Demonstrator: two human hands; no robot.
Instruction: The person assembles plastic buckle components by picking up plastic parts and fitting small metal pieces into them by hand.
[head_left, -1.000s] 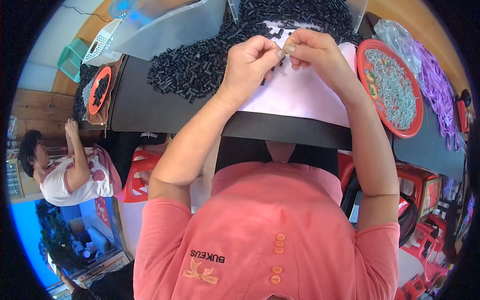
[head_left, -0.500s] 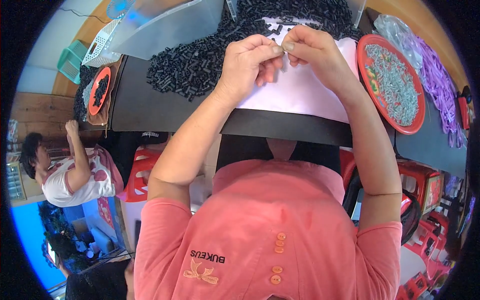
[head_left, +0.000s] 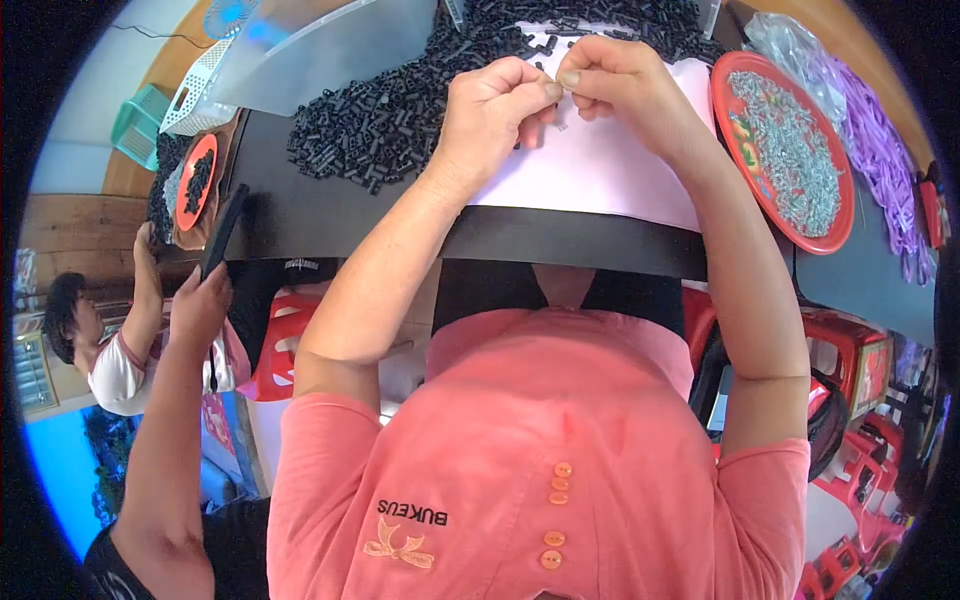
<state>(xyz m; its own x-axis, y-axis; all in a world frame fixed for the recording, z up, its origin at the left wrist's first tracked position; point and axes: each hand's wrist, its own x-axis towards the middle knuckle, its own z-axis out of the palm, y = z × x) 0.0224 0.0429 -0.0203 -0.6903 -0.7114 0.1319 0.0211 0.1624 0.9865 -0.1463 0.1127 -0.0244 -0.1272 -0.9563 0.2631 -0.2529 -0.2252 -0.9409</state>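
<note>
My left hand (head_left: 496,115) and my right hand (head_left: 622,95) meet fingertip to fingertip over a pale pink cloth (head_left: 580,180). Both are closed in a pinch, thumb against forefinger. Whatever sits between the tips is too small and too covered to name. A tiny clear bit shows just below the fingers. Left of my left hand spreads a heap of short black tube-like pieces (head_left: 365,135), and more lie beyond both hands. To the right of my right hand, a red oval tray (head_left: 727,135) holds many small clear, glinting pieces.
A clear plastic bin (head_left: 330,55) stands behind the heap. Purple ribbons (head_left: 880,170) lie far right beside a clear bag (head_left: 795,60). At left are a smaller red plate (head_left: 208,160), a white basket (head_left: 200,85) and two people, one reaching in with a dark flat object (head_left: 225,230).
A person's arm has come in at the left, raising a dark flat object by the table edge. My hands stay pinched together in nearly the same place; the view has shifted slightly.
</note>
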